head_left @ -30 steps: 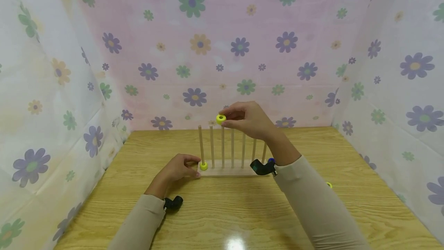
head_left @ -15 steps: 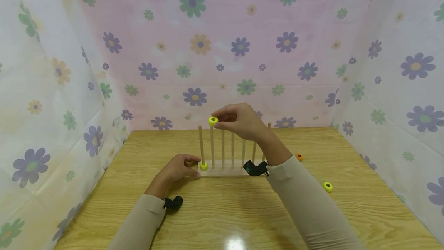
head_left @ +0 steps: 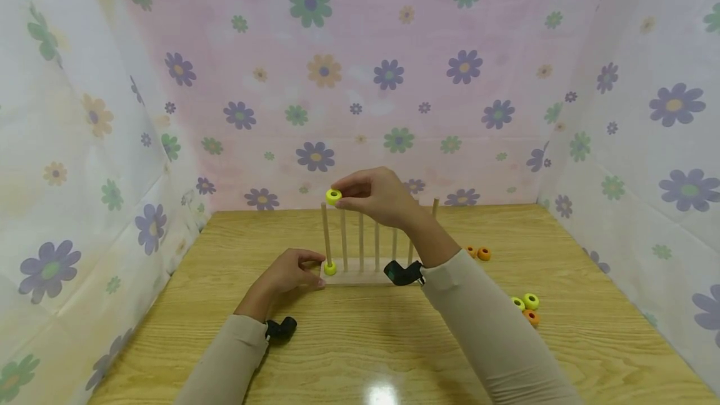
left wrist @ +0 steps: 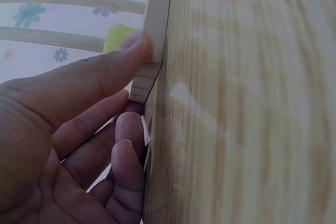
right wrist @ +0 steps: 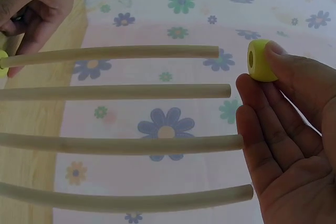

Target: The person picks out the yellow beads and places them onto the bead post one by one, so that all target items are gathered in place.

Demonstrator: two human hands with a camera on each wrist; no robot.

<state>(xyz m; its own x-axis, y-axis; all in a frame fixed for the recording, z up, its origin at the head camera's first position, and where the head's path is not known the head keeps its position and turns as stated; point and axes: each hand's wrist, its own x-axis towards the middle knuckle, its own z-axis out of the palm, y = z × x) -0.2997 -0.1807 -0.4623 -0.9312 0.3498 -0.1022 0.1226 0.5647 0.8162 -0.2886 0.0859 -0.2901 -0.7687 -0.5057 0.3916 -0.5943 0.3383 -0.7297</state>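
Observation:
A wooden peg rack (head_left: 360,279) with several upright pegs stands on the table. My left hand (head_left: 289,272) grips the left end of its base; in the left wrist view the thumb (left wrist: 100,74) lies on one side and the fingers bend round the end. One yellow ring bead (head_left: 330,270) sits at the bottom of the leftmost peg (head_left: 326,233). Up near the peg tops, my right hand (head_left: 378,197) pinches another yellow ring bead (right wrist: 265,64) between thumb and fingers. That bead is just off the leftmost peg's tip, its hole facing the tip in the right wrist view.
To the right on the wooden table (head_left: 360,336) lie orange ring beads (head_left: 484,255) farther back. Nearer, yellow ring beads (head_left: 531,302) lie against an orange bead (head_left: 531,319). My right forearm hides part of the rack's right end. Flowered cloth (head_left: 360,80) surrounds the table.
The right hand has carried its yellow bead leftward along the peg tops to the leftmost peg. More beads at the right have come into sight from behind the forearm. The left hand stays put.

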